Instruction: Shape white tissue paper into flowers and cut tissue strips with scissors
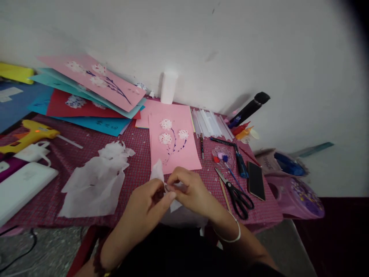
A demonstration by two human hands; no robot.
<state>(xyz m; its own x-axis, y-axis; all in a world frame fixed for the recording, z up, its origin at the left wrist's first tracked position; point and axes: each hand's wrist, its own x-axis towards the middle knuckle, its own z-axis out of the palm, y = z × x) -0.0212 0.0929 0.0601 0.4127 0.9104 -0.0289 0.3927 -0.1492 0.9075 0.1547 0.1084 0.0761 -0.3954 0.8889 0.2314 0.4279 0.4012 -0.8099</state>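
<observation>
Both hands meet over the table's front edge, at the bottom of a pink sheet [190, 157] that bears white speckled flowers on dark stems. My left hand [150, 204] pinches a piece of white tissue paper [157, 170], one end of which sticks up past the fingers. From the right, my right hand [190, 190] pinches the same tissue, its fingertips touching the left ones. More of the tissue hangs below the hands near my lap. Exactly what lies between the fingertips is hidden. Left of my hands a larger crumpled tissue sheet [92, 188] lies flat.
Black scissors [238, 196], a phone [256, 181], a paint palette [221, 156] and brushes lie at right. Clear glue sticks [211, 123] are behind. At left are a yellow glue gun [34, 134], a white power bank [27, 188] and stacked coloured cards [95, 84]. A wall closes the back.
</observation>
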